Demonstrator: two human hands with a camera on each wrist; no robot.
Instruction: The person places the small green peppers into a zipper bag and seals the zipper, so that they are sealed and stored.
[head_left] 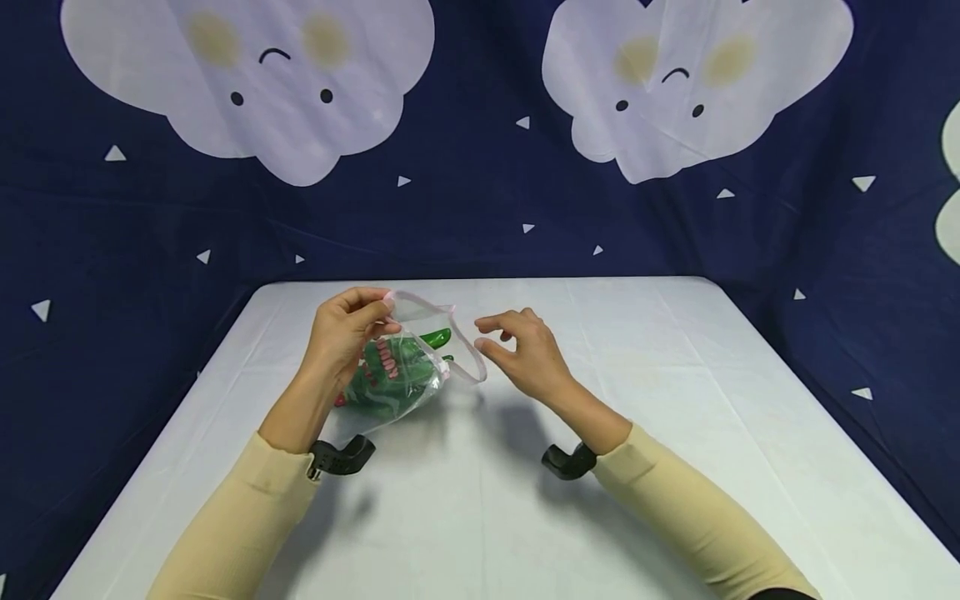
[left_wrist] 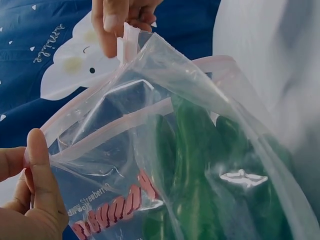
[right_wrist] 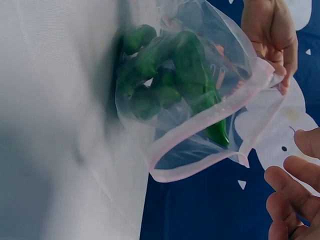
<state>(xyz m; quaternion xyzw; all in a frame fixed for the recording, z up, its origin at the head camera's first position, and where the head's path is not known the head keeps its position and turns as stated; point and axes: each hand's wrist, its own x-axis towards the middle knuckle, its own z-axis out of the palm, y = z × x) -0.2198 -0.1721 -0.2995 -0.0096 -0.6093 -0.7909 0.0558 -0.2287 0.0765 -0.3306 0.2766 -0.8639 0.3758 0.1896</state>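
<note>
A clear zip bag with a pink-edged mouth (right_wrist: 210,117) hangs over the table, its mouth spread apart. Inside lie several green peppers (right_wrist: 192,65), one long tip poking up toward the mouth. My left hand (head_left: 345,333) pinches one corner of the bag's rim between thumb and fingers. On the other side, my right hand (head_left: 527,354) hovers beside the mouth with fingers loosely bent and nothing between them. A gap shows between its fingertips and the bag in the right wrist view. Pink lettering (left_wrist: 117,207) runs across the bag's front.
A white cloth covers the table (head_left: 675,400). Behind it hangs a dark blue curtain (head_left: 480,225) with white clouds and small triangles. Each wrist carries a black camera band (head_left: 343,457).
</note>
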